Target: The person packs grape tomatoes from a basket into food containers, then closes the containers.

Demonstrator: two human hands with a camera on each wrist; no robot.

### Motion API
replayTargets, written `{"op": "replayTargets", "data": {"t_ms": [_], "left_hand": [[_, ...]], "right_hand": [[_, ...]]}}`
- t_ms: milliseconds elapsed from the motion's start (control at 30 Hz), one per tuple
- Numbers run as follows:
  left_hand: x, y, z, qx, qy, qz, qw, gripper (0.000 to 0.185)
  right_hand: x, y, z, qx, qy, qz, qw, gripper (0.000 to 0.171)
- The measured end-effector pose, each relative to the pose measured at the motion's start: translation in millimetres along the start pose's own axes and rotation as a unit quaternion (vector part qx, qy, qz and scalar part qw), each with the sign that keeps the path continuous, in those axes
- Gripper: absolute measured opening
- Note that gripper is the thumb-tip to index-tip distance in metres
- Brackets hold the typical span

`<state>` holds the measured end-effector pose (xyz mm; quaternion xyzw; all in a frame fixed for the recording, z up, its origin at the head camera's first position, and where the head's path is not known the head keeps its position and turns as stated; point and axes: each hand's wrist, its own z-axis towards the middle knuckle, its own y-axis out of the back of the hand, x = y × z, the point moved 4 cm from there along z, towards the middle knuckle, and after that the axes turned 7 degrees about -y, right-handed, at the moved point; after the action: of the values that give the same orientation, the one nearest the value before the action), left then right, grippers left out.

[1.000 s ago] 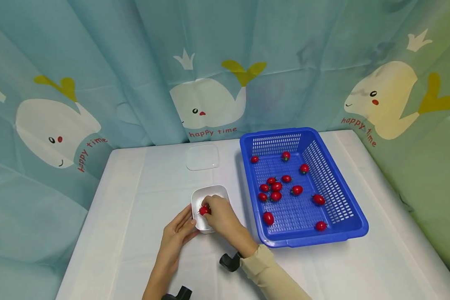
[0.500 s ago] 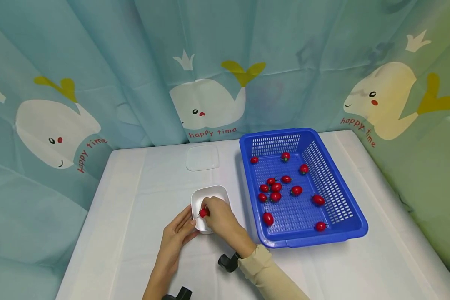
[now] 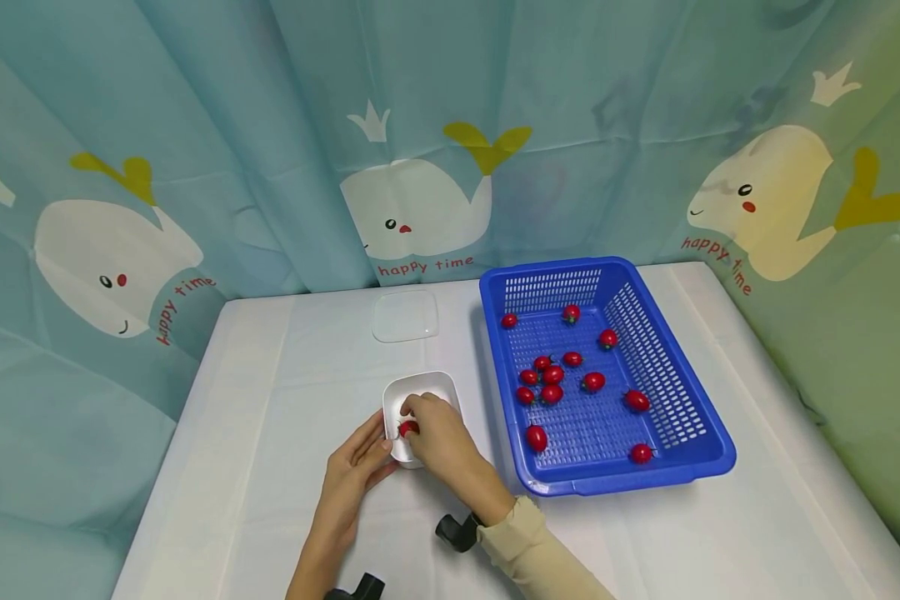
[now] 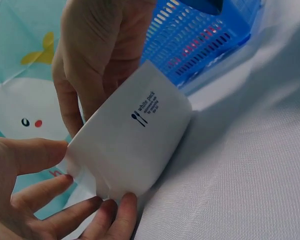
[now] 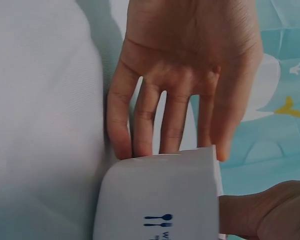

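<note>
We steady the small white container (image 3: 420, 392) on the white tablecloth (image 3: 270, 400), just left of the blue basket (image 3: 690, 450), with our left hand (image 3: 354, 468), its straight fingers (image 4: 50, 196) and thumb resting against the near wall. Our right hand (image 3: 437, 433) reaches over the rim with fingertips curled round one red cherry tomato (image 3: 407, 428) inside the container. We judge it best to lower the tomato to the floor before loosening the pinch, so it neither bounces out nor tips the light container.

White table (image 3: 270, 467): box (image 3: 420, 385), lid (image 3: 406, 315), basket (image 3: 690, 400).
</note>
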<state>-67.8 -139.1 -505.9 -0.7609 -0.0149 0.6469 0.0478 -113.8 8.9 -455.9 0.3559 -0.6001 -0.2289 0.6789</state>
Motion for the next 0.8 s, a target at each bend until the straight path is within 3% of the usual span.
{"op": "replayTargets", "data": {"t_ms": [567, 800], "left_hand": [[1.9, 0.0, 0.6, -0.008, -0.001, 0.005, 1.0000, 0.057], [1.0, -0.2, 0.5, -0.011, 0.001, 0.008, 0.9999, 0.056]], "right_hand": [[19, 31, -13, -0.004, -0.008, 0.017, 1.000, 0.023], [23, 49, -21, 0.011, -0.006, 0.054, 0.998, 0.023]]}}
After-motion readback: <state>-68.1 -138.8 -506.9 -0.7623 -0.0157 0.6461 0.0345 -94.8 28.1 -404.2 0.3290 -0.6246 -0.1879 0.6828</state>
